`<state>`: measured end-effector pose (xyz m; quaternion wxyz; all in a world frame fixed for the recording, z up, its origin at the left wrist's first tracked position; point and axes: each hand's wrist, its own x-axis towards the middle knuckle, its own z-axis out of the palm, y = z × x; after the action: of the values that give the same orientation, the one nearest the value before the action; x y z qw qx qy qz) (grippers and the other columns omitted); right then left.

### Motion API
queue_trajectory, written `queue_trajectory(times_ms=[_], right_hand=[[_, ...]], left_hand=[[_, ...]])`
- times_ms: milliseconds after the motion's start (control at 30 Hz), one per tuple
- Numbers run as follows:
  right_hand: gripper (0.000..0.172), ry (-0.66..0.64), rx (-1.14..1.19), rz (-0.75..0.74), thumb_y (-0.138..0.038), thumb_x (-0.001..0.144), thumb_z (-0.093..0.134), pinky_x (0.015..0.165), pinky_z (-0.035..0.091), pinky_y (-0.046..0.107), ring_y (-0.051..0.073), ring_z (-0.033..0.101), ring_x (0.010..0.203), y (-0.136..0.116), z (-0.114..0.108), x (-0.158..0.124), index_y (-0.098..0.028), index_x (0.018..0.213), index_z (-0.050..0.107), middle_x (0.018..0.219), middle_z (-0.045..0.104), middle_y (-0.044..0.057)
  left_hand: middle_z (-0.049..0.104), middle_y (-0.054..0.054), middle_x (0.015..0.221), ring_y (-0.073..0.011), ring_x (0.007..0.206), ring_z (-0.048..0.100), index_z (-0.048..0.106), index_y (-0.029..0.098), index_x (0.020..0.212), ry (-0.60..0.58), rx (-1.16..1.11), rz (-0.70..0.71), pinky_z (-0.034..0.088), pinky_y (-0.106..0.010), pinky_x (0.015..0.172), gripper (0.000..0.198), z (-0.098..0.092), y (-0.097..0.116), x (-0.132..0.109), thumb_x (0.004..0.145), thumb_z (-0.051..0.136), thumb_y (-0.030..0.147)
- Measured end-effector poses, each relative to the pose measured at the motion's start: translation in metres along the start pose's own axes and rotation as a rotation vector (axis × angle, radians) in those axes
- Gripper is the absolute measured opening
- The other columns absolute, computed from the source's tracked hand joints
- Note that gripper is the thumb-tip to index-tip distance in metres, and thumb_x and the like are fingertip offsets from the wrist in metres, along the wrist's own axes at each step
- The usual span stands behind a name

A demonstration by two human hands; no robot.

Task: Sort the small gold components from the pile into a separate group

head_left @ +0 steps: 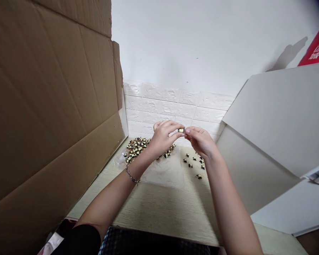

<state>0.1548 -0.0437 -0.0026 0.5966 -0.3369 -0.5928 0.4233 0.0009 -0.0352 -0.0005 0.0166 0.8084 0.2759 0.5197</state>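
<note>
A small black-and-yellow component [181,130] is held up between both hands, above the table. My left hand [167,135] pinches its left side between thumb and fingers. At its right end, the fingertips of my right hand [200,140] are closed on it. Behind my left forearm lies a pile of similar components [136,148] on clear plastic, partly hidden by the arm. Several loose components [190,165] are scattered on the table to the left of my right forearm.
The pale table [159,209] carries a clear plastic sheet [164,175]. A tall cardboard panel [53,95] stands on the left. White panels [279,113] close off the right, with a red item [317,47] above them. A white brick-patterned wall [159,104] is behind.
</note>
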Motion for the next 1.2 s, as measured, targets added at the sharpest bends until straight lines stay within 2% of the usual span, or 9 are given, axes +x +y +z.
queue_trajectory(times_ms=[400, 567, 867, 1200], right_hand=[[0.009, 0.0, 0.077, 0.061, -0.025, 0.062, 0.063, 0.058, 0.035, 0.022, 0.007, 0.045, 0.055, 0.003, 0.006, -0.001, -0.018, 0.057, 0.061, 0.056, 0.053, -0.003], [0.009, -0.039, 0.158, 0.067, -0.023, 0.063, 0.062, 0.057, 0.036, 0.022, 0.007, 0.044, 0.055, 0.004, 0.007, -0.001, -0.018, 0.055, 0.06, 0.055, 0.051, -0.003], [0.013, -0.048, 0.189, -0.02, -0.02, 0.067, 0.059, 0.058, 0.035, 0.02, 0.006, 0.044, 0.056, -0.001, 0.008, -0.003, -0.017, 0.055, 0.059, 0.054, 0.05, -0.004], [0.01, -0.037, 0.165, -0.014, -0.022, 0.064, 0.062, 0.056, 0.034, 0.021, 0.006, 0.043, 0.053, -0.001, 0.008, -0.004, -0.018, 0.055, 0.061, 0.051, 0.05, -0.004]], left_hand=[[0.062, 0.002, 0.093, -0.0123, 0.091, 0.053, 0.061, 0.026, 0.09, -0.004, 0.054, 0.04, 0.025, -0.03, 0.087, 0.017, 0.001, -0.006, -0.002, 0.076, 0.055, 0.033], [0.062, 0.003, 0.092, -0.0118, 0.091, 0.053, 0.06, 0.026, 0.091, 0.0, 0.04, 0.059, 0.025, -0.03, 0.086, 0.017, 0.001, -0.007, -0.002, 0.076, 0.055, 0.032], [0.062, 0.003, 0.091, -0.0125, 0.089, 0.052, 0.061, 0.027, 0.09, 0.042, 0.066, 0.062, 0.024, -0.03, 0.086, 0.017, -0.003, -0.002, -0.002, 0.075, 0.055, 0.034], [0.062, 0.002, 0.089, -0.0134, 0.088, 0.051, 0.062, 0.026, 0.089, 0.062, 0.025, 0.08, 0.027, -0.03, 0.083, 0.017, -0.007, 0.004, -0.003, 0.074, 0.057, 0.032]])
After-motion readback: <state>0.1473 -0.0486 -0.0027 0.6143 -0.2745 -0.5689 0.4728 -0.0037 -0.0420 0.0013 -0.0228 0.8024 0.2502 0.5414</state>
